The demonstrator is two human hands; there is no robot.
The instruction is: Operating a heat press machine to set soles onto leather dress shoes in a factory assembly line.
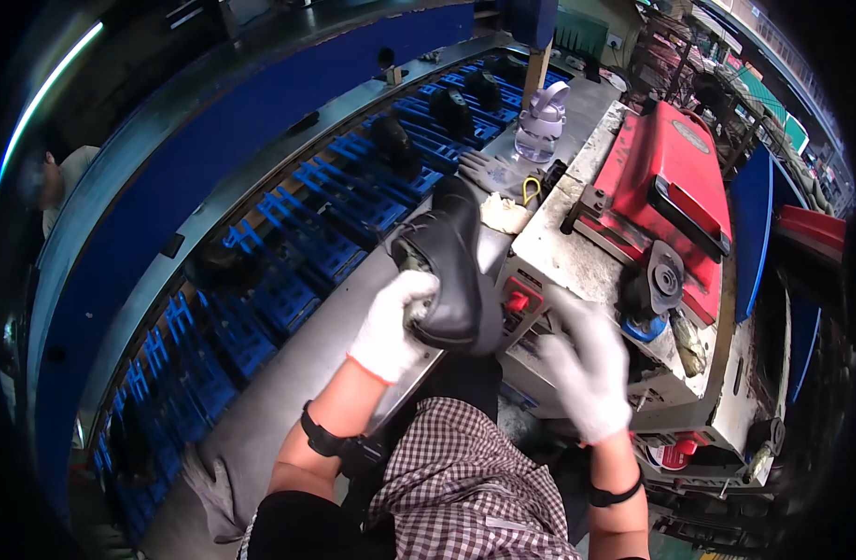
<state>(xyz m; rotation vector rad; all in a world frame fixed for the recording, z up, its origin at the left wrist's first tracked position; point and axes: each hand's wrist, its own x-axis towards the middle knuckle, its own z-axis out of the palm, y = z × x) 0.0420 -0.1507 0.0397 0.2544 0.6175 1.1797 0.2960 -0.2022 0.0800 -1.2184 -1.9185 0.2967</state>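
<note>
A black leather lace-up shoe (447,271) is in my left hand (393,322), which wears a white glove. My fingers close round the heel end, at the opening, and the toe points away from me. Right of the shoe, my right hand (587,369), in a white glove too, hangs in the air and is somewhat blurred. Its fingers look apart, with nothing visible in them. Close by is the white machine's red switch (518,301), apart from the hand.
Blue slatted racks (307,201) with several dark shoes run along the left. A lilac bottle (542,121) and a grey glove (489,173) are on the metal bench beyond. To the right stands a machine with a red cover (666,177).
</note>
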